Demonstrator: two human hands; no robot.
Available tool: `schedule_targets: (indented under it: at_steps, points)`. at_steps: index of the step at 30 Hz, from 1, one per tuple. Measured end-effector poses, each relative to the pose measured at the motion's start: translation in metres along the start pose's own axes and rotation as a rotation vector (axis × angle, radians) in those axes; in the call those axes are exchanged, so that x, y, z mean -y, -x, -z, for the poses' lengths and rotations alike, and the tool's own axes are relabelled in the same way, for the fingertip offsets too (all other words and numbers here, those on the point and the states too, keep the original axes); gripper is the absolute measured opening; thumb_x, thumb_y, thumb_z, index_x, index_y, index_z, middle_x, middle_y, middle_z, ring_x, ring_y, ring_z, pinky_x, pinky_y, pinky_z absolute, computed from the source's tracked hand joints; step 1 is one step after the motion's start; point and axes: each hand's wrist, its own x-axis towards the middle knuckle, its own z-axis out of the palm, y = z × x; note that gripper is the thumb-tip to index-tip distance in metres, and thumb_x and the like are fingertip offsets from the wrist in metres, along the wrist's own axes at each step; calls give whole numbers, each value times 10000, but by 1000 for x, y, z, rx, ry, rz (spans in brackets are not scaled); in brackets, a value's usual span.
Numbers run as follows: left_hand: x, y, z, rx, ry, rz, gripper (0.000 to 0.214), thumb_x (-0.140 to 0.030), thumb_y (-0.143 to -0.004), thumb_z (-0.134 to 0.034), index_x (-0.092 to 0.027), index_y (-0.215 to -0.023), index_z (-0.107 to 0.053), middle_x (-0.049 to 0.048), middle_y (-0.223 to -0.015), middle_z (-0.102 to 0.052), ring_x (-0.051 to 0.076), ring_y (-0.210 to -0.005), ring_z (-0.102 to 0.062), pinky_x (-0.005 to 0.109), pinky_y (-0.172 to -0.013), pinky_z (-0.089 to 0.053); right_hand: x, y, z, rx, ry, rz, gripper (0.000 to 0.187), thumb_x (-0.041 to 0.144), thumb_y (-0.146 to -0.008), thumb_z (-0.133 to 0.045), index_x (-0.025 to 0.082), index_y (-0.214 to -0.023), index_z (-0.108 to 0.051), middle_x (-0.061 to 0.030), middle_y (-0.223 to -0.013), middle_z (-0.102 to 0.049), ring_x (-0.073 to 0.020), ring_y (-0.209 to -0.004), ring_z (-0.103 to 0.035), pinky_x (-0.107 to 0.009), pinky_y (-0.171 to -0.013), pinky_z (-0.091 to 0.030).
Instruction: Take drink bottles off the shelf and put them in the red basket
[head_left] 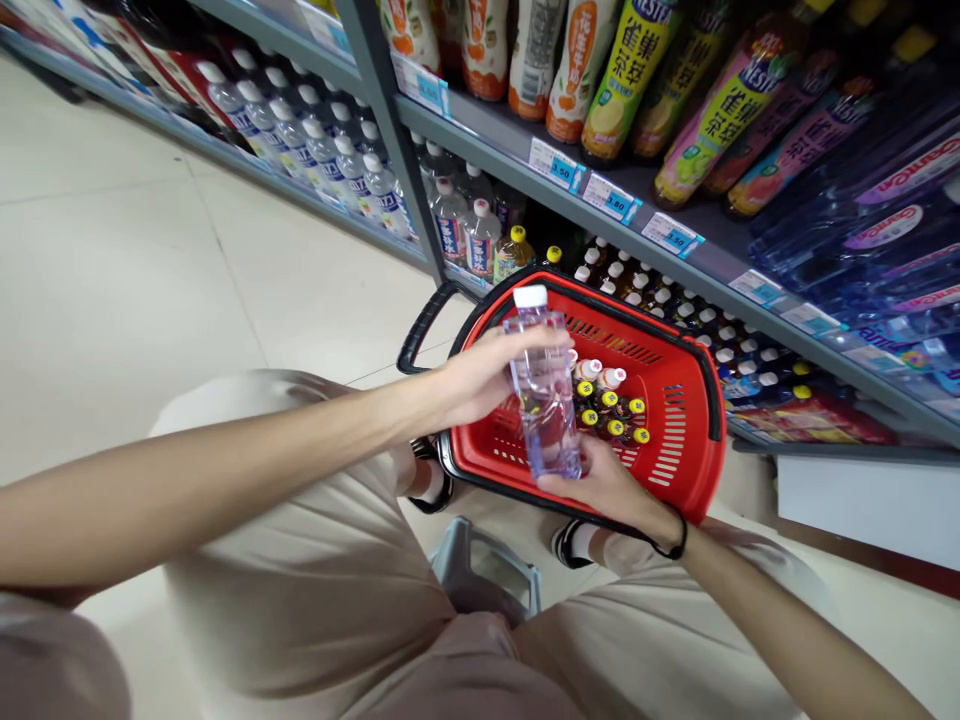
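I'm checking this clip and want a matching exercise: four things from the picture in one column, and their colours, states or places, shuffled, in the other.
Column 1
1. Bottle
2. Basket
3. Stool
4. Wristband

Column 2
A. Grey, showing between the legs
B. Around the right wrist
C. White-capped, held by the left hand and right hand
D. Red, with black edging

Pairs: 1-C, 2-D, 3-A, 4-B
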Motion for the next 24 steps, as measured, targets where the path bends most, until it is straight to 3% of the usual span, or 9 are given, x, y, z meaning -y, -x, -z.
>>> schedule_targets:
  at_steps: [4, 7, 11, 16, 20, 24]
  points:
    - [-17, -8, 4, -64, 120, -169, 269, -338, -806, -837, -175, -943, -672, 70, -978, -760, 204, -947, -721, 393, -998, -575, 13, -4, 13, -170, -189, 28, 404, 543, -860, -821, 192, -982, -664, -4, -801, -691, -134, -576, -571, -272, -576, -506]
    - [-24, -10, 8, -37, 150, -212, 250, -372, -843, -801, -179, -921, -664, 59, -913, -745, 211, -965, -730, 396, -1013, -584, 23, -6, 22, -307, -185, 133, 433, 515, -826, -857, 183, -1054, -697, -47, -938, -748, -181, -719, -681, -308, -693, -590]
    - [-26, -9, 9, 1, 160, -222, 226, -362, -870, -788, -183, -929, -663, 47, -935, -748, 219, -1006, -741, 409, -1015, -595, 24, -3, 33, -503, 76, 286, 600, 441, -806, -896, 187, -1306, -679, -95, -1198, -757, -266, -1037, -740, -397, -954, -612]
    - [-25, -7, 6, -32, 111, -232, 280, -376, -843, -818, -175, -963, -664, 73, -953, -762, 244, -977, -745, 443, -985, -606, 17, 3, 50, -725, 585, 560, 624, 421, -835, -886, 192, -1358, -635, -126, -1216, -742, -286, -1046, -732, -424, -939, -621]
    - [-25, -5, 2, -64, 100, -241, 270, -345, -816, -834, -176, -896, -639, 63, -849, -747, 226, -826, -739, 437, -898, -627, 17, 5, 63, -755, 778, 761, 590, 353, -897, -849, 207, -1394, -566, -144, -1208, -717, -301, -1068, -709, -450, -918, -616]
    - [-27, -4, 1, -63, 108, -224, 211, -306, -832, -806, -172, -892, -655, 59, -830, -742, 215, -786, -732, 406, -858, -633, 18, 6, 64, -760, 749, 747, 575, 374, -912, -831, 219, -1383, -540, -139, -1210, -697, -304, -1088, -698, -469, -922, -612]
